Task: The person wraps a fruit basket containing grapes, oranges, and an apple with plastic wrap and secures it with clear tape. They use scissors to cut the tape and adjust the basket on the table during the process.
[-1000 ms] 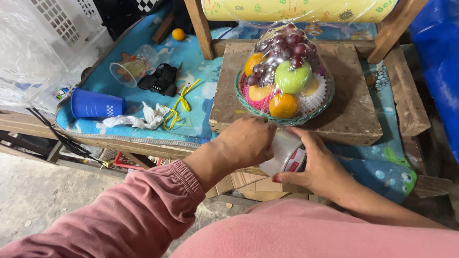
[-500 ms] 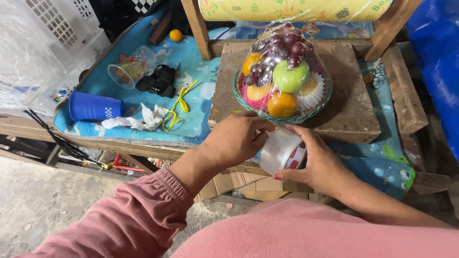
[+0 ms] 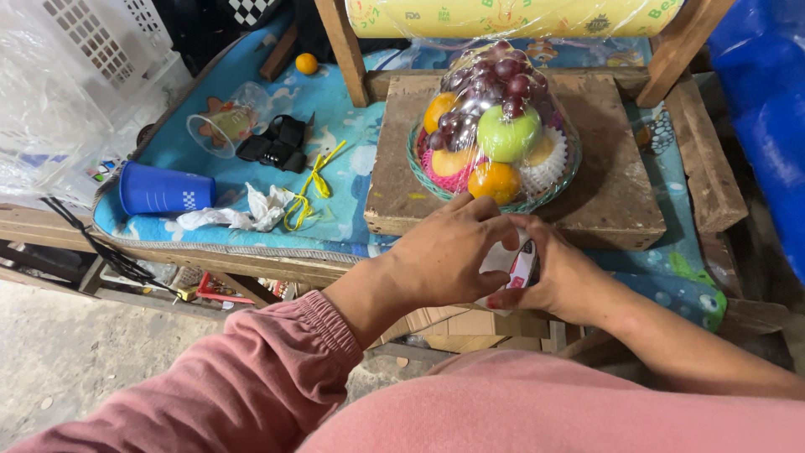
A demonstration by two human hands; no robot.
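Note:
Both hands meet just below the front edge of a wooden board (image 3: 604, 210). My right hand (image 3: 566, 281) grips a roll of clear tape (image 3: 511, 262) with a white and red core. My left hand (image 3: 444, 256) lies over the roll's left side, fingertips on the tape. Directly beyond the hands, on the board, stands a green basket of fruit (image 3: 495, 134) wrapped in clear film, holding grapes, a green apple and oranges. The roll is mostly hidden by the two hands.
A blue mat (image 3: 335, 126) covers the bench. On it lie a blue cup on its side (image 3: 163, 191), a clear plastic cup (image 3: 220, 126), a black object (image 3: 272, 144), yellow ribbon (image 3: 312, 186), crumpled tissue (image 3: 239, 214) and a small orange (image 3: 307, 63). A yellow film roll (image 3: 503, 17) hangs above.
My left hand has slid further over the tape roll, covering more of it, and both hands have drawn slightly closer together below the board.

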